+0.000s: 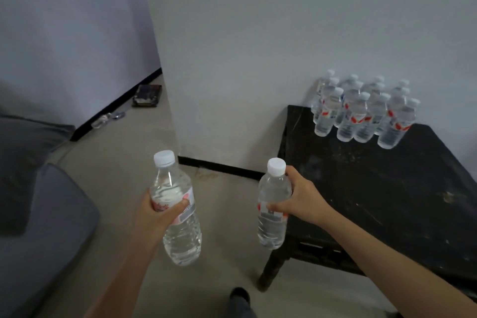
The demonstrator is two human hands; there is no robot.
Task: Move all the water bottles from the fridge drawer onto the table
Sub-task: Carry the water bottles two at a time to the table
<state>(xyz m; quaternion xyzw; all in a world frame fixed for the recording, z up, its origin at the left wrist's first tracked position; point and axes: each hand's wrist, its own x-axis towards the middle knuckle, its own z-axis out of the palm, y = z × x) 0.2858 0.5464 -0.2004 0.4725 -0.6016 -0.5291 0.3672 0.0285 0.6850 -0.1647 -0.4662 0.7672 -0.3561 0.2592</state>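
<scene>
Over floor [124, 152], beside dark counter [374, 188] — left bottle [180, 237], right bottle [271, 230]: clear, white caps, red-white labels. Left hand [154, 217] fingers [180, 206] wrap left bottle; right hand [303, 199] fingers grip right bottle.

The table [374, 188] past the right edge; rear bottles [352, 79] mostly behind front ones.

Bottle cluster [361, 113] fills table [387, 201] far corner against wall [258, 59]; nearer surface apparently open for passage.
</scene>
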